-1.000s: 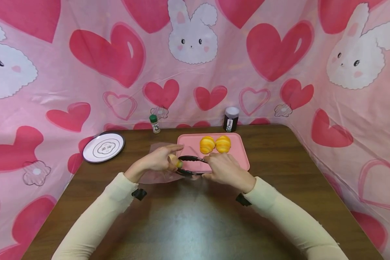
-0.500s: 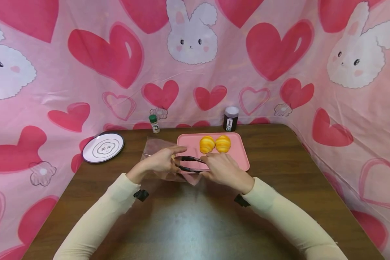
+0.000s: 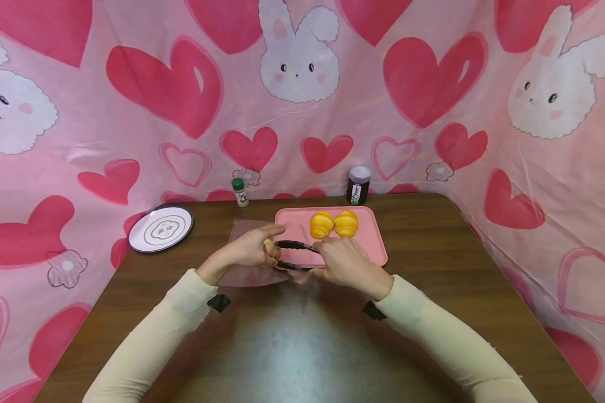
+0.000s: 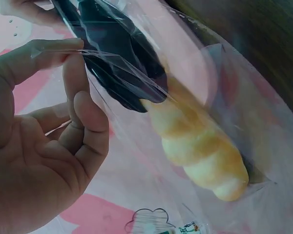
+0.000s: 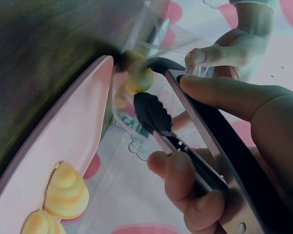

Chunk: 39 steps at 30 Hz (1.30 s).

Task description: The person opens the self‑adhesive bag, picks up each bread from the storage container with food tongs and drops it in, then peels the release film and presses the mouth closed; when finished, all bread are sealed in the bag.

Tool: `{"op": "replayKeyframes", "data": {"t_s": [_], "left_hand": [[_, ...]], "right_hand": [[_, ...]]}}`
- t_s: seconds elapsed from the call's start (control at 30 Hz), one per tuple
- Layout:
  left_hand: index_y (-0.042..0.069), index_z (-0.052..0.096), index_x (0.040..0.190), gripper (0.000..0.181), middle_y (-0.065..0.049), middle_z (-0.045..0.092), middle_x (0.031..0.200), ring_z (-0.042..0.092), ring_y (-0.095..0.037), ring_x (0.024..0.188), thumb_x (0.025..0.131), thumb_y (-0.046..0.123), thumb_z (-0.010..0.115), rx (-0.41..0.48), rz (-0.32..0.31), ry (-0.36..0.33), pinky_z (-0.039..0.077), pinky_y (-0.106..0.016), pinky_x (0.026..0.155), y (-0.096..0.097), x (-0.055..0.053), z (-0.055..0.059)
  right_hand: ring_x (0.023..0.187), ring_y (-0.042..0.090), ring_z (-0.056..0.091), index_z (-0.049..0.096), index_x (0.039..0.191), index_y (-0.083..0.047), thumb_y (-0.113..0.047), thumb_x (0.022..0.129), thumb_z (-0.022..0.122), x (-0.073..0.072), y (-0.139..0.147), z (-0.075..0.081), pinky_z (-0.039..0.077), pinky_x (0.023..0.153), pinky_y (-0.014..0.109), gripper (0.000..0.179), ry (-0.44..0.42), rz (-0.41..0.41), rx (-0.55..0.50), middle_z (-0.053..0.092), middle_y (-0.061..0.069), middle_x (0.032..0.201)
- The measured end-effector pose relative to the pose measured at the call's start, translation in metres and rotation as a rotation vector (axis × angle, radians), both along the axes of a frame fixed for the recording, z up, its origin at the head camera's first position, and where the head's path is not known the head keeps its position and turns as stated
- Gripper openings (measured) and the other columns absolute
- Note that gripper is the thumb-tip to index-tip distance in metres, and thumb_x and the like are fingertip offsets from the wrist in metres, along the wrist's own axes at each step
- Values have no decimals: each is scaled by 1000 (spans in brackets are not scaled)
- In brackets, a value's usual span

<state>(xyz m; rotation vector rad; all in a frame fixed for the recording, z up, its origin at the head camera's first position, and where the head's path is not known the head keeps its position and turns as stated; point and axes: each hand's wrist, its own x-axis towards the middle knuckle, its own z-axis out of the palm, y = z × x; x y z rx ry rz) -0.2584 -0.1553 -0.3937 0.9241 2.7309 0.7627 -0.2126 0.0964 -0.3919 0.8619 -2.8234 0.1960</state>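
Note:
My left hand (image 3: 252, 249) pinches the rim of a clear plastic bag (image 4: 234, 92) between thumb and finger. Inside the bag lies a long, twisted golden bread roll (image 4: 200, 141). My right hand (image 3: 347, 263) grips black-and-silver food tongs (image 3: 296, 245), whose black heads reach into the bag's mouth. In the right wrist view the tongs' arms (image 5: 193, 112) are spread apart. The left wrist view has the heads overlapping the near end of the roll; whether they touch it I cannot tell. From the head view, my left hand hides most of the roll.
A pink tray (image 3: 375, 249) with two golden bread rolls (image 3: 334, 224) lies just beyond my hands. At the left stands a white plate (image 3: 161, 229) with a dark rim. A green-capped shaker (image 3: 239, 193) and a dark jar (image 3: 358, 186) stand along the back edge.
The bag lifted and swung about half a second ago and hangs lower now. Less of the roll shows beside my left hand than a second ago. Both hands have barely moved.

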Motion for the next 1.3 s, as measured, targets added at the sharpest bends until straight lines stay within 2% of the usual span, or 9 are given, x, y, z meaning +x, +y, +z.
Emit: {"op": "replayKeyframes", "data": {"t_s": [0.17, 0.23, 0.37, 0.57, 0.8, 0.93, 1.1, 1.2, 1.3], "left_hand": [[1, 42, 150, 80, -16, 45, 154, 61, -29, 97, 75, 2, 70, 20, 1, -25, 49, -28, 58, -2, -2, -2], [1, 42, 150, 79, -15, 45, 155, 58, -25, 89, 76, 4, 71, 29, -3, -33, 43, -25, 54, -1, -2, -3], [2, 42, 149, 80, -15, 46, 154, 60, -22, 90, 76, 9, 74, 20, -8, 0, 56, -31, 76, -1, -2, -2], [4, 42, 150, 83, -16, 46, 153, 60, -22, 84, 73, 8, 73, -6, 10, 18, 54, -39, 91, -2, -1, 1], [4, 43, 150, 86, -16, 46, 154, 53, -31, 134, 73, 13, 80, -53, 43, 13, 45, -50, 110, -1, 3, 3], [6, 38, 153, 89, -15, 64, 132, 69, -19, 97, 76, 14, 82, -16, 11, -79, 57, -39, 90, 4, 5, 1], [10, 34, 155, 88, -6, 62, 76, 52, -6, 55, 78, 7, 77, 62, -27, -186, 42, -23, 53, 9, 6, -1], [10, 34, 155, 87, -9, 67, 112, 46, -8, 53, 79, 4, 76, 133, -67, -238, 41, -22, 49, 10, 7, 0], [9, 33, 155, 87, -10, 47, 152, 45, -13, 60, 79, 6, 76, 163, -106, -245, 42, -23, 50, 11, 8, 2]], "right_hand": [[59, 16, 49, 71, 97, -11, -48, 74, 84, -1, -3, -1, 45, 49, 29, 45, -30, -11, 34, 62, 0, 79], [60, 16, 49, 70, 95, -11, -48, 73, 85, -2, -4, -2, 44, 49, 29, 45, -48, -17, 46, 61, -1, 77], [59, 17, 49, 70, 90, -11, -47, 74, 84, -2, -6, -2, 43, 49, 29, 41, -76, -17, 63, 57, -2, 71], [58, 17, 47, 70, 88, -11, -42, 77, 83, 0, -7, -1, 43, 51, 28, 36, -60, 15, 85, 56, -1, 70], [59, 16, 48, 71, 96, -11, -40, 79, 82, 3, -6, -1, 43, 52, 26, 35, -27, 18, 56, 60, -1, 74], [59, 16, 47, 71, 98, -11, -43, 79, 82, 4, -8, 0, 42, 50, 27, 38, 3, 22, 29, 60, -2, 74], [56, 17, 46, 70, 95, -11, -42, 81, 80, 4, -10, 0, 38, 48, 26, 36, 20, 26, 28, 54, -2, 68], [54, 17, 44, 69, 93, -10, -42, 82, 80, 4, -12, -1, 36, 46, 26, 35, 38, 25, 32, 52, -2, 67], [51, 16, 42, 69, 93, -10, -42, 82, 80, 3, -13, -3, 35, 45, 26, 36, 71, 28, 34, 53, -1, 66]]}}
